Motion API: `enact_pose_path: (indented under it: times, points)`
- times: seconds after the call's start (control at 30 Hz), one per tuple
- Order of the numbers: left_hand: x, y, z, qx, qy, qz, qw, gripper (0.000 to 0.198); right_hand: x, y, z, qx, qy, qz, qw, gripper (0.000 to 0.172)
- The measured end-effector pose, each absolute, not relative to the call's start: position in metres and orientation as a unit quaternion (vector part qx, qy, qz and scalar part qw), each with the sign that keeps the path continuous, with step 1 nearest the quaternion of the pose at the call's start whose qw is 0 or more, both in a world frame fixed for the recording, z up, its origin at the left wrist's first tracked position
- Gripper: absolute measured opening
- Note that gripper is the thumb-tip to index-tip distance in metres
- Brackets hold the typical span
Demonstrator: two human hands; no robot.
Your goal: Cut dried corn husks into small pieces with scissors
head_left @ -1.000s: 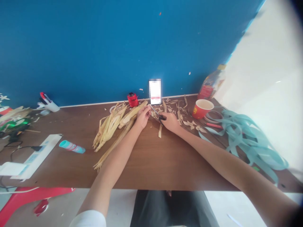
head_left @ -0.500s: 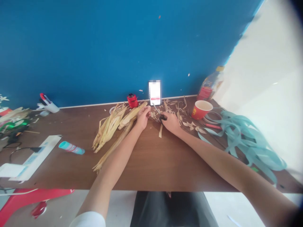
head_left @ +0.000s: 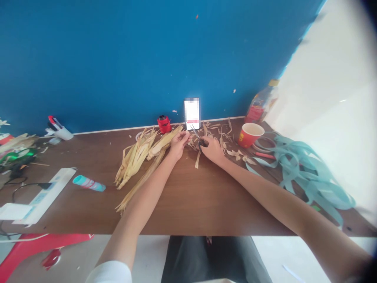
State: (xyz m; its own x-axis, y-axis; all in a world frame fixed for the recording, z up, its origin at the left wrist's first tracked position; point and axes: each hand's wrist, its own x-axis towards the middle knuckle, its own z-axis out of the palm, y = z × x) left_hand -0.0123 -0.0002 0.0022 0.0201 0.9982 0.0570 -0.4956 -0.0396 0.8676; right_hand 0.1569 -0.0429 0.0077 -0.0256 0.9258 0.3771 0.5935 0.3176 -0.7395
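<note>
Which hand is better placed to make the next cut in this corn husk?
Right, probably: the right hand holds the scissors, while the left hand only pinches the corn husk near the blades.

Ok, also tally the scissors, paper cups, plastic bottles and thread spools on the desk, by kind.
Scissors: 1
Paper cup: 1
Plastic bottle: 1
Spool of red thread: 1
Total: 4
</note>
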Motion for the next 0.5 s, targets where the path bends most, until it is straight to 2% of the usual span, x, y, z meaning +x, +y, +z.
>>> enact_pose_path:
  times: [0.33, 0.5]
  points:
    - [-0.0110, -0.0056, 0.0026, 0.468, 0.349, 0.558, 0.590, 0.037, 0.1572, -0.0424, 0.0048, -0.530, -0.688, 0.203, 0.453, 0.033]
    - [-0.0088, -0.0078, 0.0020, 0.529, 0.360, 0.537, 0.549, 0.035, 0.1558, -0.0441, 0.0076, -0.510, -0.651, 0.212, 0.521, 0.040]
